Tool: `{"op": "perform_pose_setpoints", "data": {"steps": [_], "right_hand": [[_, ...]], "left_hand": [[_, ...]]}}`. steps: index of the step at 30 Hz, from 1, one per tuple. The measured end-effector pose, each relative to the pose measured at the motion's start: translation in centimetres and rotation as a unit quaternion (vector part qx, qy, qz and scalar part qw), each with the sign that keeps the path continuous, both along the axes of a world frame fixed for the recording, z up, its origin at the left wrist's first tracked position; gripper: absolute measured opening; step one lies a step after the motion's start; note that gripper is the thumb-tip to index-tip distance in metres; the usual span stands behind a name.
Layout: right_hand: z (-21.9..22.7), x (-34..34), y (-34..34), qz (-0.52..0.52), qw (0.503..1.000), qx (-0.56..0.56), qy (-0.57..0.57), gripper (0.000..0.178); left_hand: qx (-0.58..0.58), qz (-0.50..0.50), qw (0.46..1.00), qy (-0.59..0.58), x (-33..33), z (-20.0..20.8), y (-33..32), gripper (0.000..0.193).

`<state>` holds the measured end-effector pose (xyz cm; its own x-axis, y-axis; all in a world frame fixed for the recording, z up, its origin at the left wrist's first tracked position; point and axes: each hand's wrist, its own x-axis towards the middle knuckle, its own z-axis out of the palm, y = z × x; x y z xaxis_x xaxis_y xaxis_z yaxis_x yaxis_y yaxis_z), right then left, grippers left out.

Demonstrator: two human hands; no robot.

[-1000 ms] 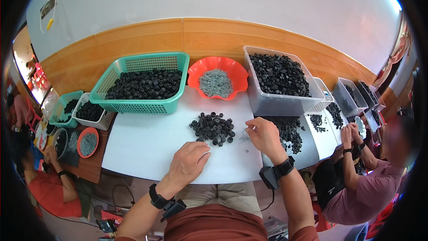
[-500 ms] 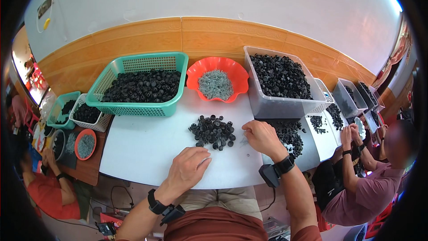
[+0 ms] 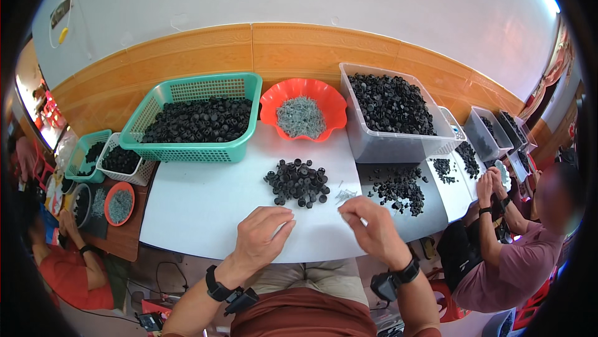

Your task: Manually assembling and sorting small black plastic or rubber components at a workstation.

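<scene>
My left hand [image 3: 263, 237] is at the table's near edge, fingers curled with the thumb close to them; whatever they hold is too small to make out. To its right my right hand [image 3: 375, 230] has thumb and fingertips pinched together, and I cannot make out what is between them. Just beyond the hands a loose heap of small black plastic caps [image 3: 296, 182] covers the middle of the white table. A small scatter of thin silvery screws or pins [image 3: 344, 195] lies beside the heap, near my right fingertips. Neither hand touches the heap.
Along the wall stand a green basket [image 3: 187, 152] of black parts, a red scalloped bowl [image 3: 335, 111] of silvery pins and a clear bin [image 3: 398, 146] of black parts. More black pieces [image 3: 398, 189] cover a dark mat at right. Co-workers sit on both sides.
My right hand has drawn back toward me from over the silvery pins, which now show, and its wrist has shifted nearer my body. My left hand has barely moved.
</scene>
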<state>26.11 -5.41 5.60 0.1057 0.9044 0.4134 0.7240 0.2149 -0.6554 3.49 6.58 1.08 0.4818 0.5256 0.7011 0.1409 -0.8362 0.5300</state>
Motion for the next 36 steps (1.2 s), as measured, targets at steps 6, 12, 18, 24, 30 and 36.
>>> {"op": "perform_pose_setpoints", "data": {"steps": [6, 12, 18, 24, 30, 36], "right_hand": [[-1.2, -3.9, -2.3, 0.076, 0.988, -0.026, 0.132, 0.026], [-2.4, -4.5, -3.6, 0.084, 0.950, -0.095, 0.285, 0.010], [-2.8, -3.7, -4.5, 0.104, 0.915, -0.152, 0.358, 0.011], [-3.6, -3.3, -4.6, 0.131, 0.876, -0.152, 0.438, 0.012], [-4.0, -3.7, -4.6, 0.136, 0.865, -0.051, 0.480, 0.013], [-4.7, -3.3, -4.0, 0.063, 0.913, 0.027, 0.402, 0.010]], "left_hand": [[-0.327, -0.126, 0.936, -0.023, -0.3, 1.1, -4.1, 0.024], [-0.475, -0.206, 0.855, -0.038, -0.4, 0.7, -5.6, 0.022], [-0.491, -0.220, 0.843, -0.008, -0.2, 0.1, -5.9, 0.020], [-0.536, -0.256, 0.804, -0.020, 0.1, 0.4, -5.7, 0.018], [-0.556, -0.278, 0.781, -0.062, 1.1, 1.0, -5.8, 0.018], [-0.357, -0.158, 0.921, 0.017, 2.4, 2.3, -4.8, 0.017]]}}
